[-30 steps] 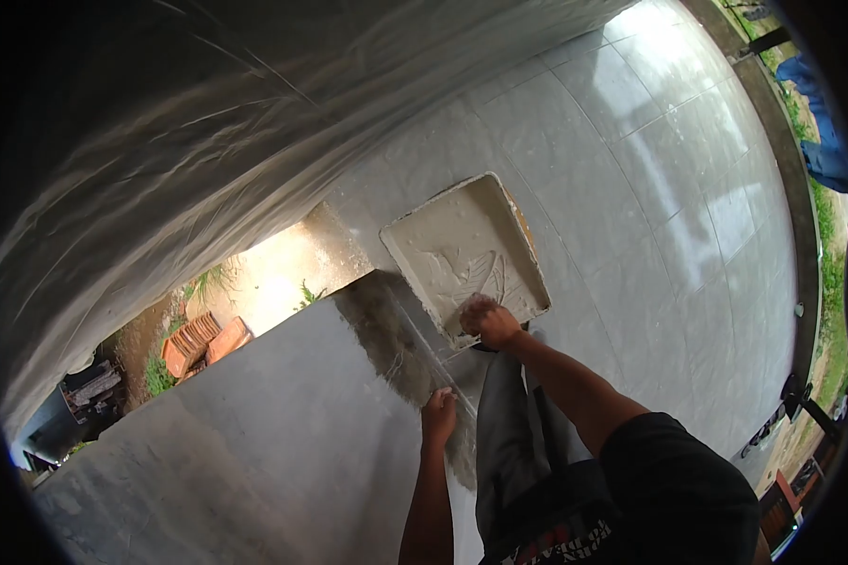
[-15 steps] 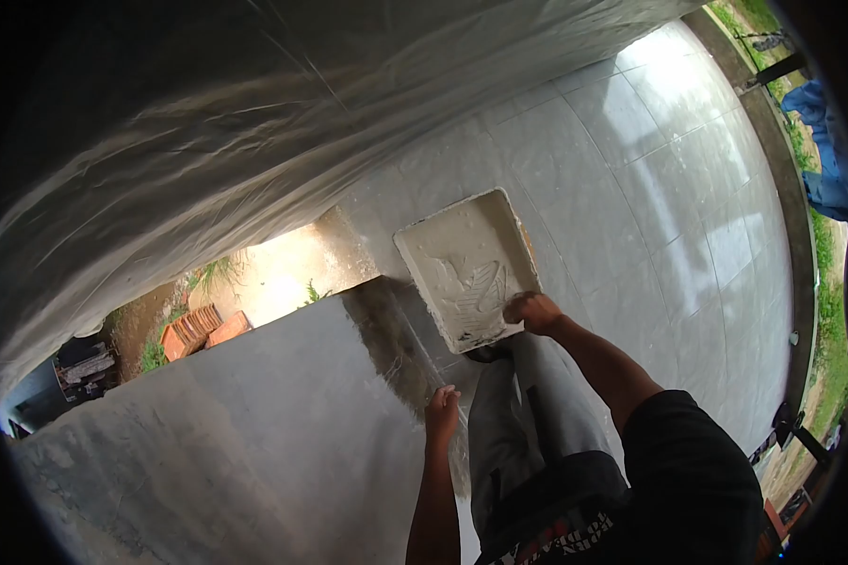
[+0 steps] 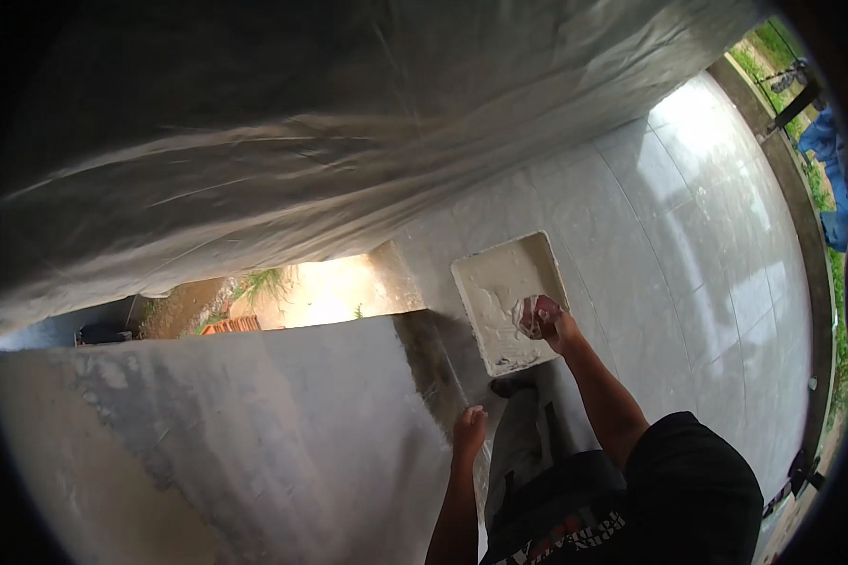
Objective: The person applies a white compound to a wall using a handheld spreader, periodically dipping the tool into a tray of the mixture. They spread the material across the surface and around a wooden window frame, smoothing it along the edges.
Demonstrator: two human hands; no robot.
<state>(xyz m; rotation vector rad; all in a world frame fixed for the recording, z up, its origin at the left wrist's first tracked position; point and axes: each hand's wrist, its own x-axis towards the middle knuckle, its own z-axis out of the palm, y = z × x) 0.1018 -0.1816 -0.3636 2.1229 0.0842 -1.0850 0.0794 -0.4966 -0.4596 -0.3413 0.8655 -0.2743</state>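
Note:
My right hand (image 3: 562,331) is over the near right part of a shallow rectangular tray (image 3: 571,290). Its fingers are closed around a small reddish-brown thing smeared with white (image 3: 537,316), whose kind I cannot make out. Thick off-white paste (image 3: 504,273) covers the tray's bottom, with ridges and scrape marks in it. My left hand (image 3: 469,431) is lower, beside the top edge of a grey plastered wall (image 3: 283,405). Its fingers are curled; whether they hold anything is hidden.
Grey floor tiles (image 3: 669,273) surround the tray. A large wrinkled sheet (image 3: 254,179) hangs along the far side. A dark damp strip (image 3: 424,363) marks the wall's end. Stacked bricks (image 3: 231,325) lie beyond the opening. Blue cloth (image 3: 827,160) hangs at the right. My shoe (image 3: 509,386) is near the tray.
My right hand has turned and moved inward over the paste from the tray's edge, bringing the white-smeared thing into sight. The view has shifted, with more plastered wall showing. My left hand stays curled.

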